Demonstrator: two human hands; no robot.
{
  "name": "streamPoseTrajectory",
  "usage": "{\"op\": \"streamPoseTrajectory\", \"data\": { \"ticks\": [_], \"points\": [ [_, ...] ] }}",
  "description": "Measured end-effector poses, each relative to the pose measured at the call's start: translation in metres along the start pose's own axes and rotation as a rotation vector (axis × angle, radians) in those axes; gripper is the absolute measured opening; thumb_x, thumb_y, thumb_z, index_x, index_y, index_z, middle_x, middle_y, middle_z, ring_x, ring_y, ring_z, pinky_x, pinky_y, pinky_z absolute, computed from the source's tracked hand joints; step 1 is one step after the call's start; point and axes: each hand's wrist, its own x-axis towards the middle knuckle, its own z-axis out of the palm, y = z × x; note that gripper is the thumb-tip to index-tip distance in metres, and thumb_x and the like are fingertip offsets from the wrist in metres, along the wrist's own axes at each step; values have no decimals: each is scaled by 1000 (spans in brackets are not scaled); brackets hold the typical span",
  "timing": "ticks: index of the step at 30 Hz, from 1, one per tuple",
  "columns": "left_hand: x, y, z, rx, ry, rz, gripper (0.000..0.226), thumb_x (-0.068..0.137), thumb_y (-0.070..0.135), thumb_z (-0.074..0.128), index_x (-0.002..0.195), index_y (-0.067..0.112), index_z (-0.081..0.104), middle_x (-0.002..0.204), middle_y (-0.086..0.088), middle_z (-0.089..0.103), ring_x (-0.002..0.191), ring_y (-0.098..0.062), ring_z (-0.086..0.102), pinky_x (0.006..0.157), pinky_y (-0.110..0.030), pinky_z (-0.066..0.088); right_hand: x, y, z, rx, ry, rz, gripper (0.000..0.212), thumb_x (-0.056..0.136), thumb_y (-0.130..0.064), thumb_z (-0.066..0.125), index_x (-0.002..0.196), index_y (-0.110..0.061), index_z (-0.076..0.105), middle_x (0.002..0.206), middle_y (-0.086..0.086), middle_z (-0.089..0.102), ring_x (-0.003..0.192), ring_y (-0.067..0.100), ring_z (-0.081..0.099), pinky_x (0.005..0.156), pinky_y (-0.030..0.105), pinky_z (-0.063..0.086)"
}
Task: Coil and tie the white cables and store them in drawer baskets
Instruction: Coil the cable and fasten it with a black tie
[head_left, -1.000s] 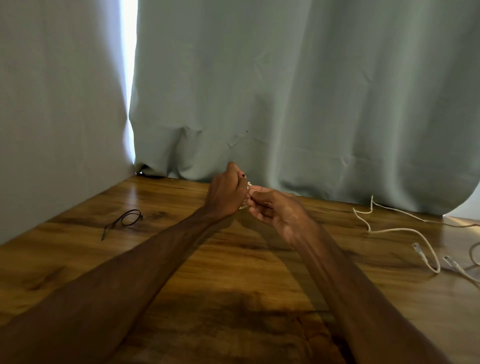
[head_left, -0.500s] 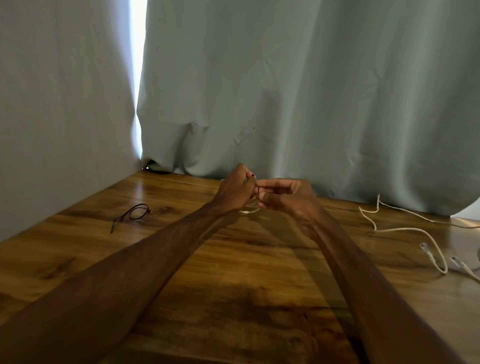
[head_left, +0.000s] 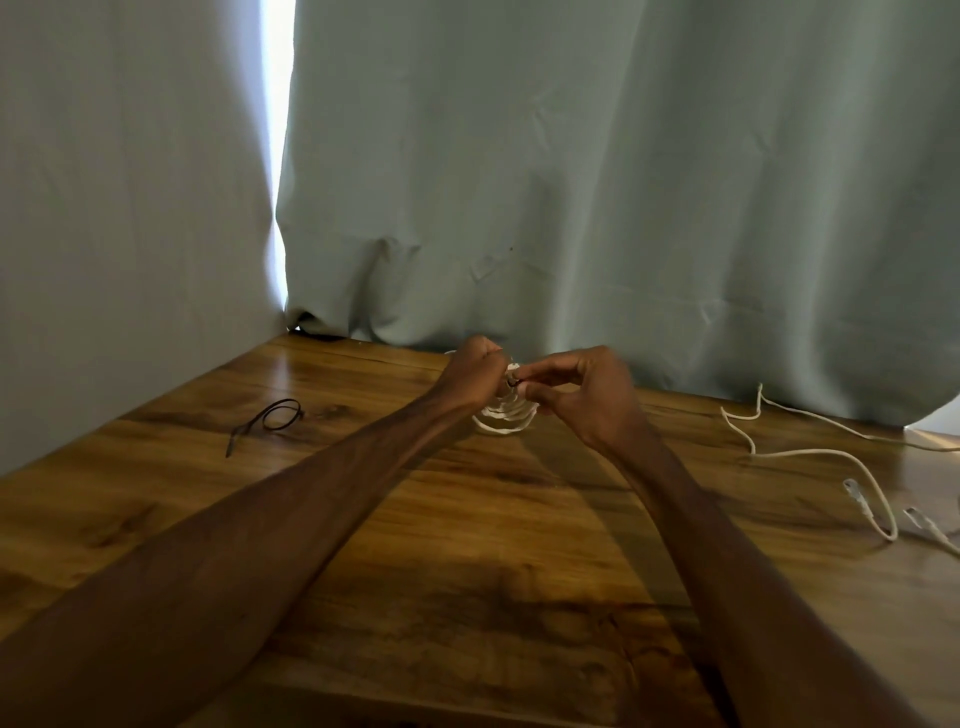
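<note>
White cable coil (head_left: 503, 420) pinched at top by fingers (head_left: 543, 372); loops below them.

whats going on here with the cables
A person is working on a coiled white cable over the wooden table, close to the curtain. The left hand grips the coil and the right hand pinches at its top, where a small dark bit shows, perhaps a tie. A black tie lies on the table to the left, and a loose white cable lies uncoiled to the right. No drawer basket is in view.
</note>
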Motion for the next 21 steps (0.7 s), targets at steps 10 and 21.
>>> {"op": "streamPoseTrajectory", "data": {
  "ticks": [10, 21],
  "points": [
    [1, 6, 0, 14, -52, -121, 29, 92, 2, 47, 66, 7, 59, 54, -3, 56, 49, -12, 52, 42, -19, 38, 2, 11, 19, -228, 207, -290, 9, 92, -15, 73, 98, -18, 77, 94, -7, 70, 89, 3, 61, 77, 11, 40],
    [-3, 3, 23, -195, -111, -177, 42, 90, -1, 46, 55, 14, 64, 59, -5, 58, 60, -19, 53, 61, -32, 41, -1, 22, 3, -79, 299, -134, 5, 95, -10, 67, 93, -12, 72, 85, -7, 72, 79, 2, 66, 69, 13, 49]
  ]
}}
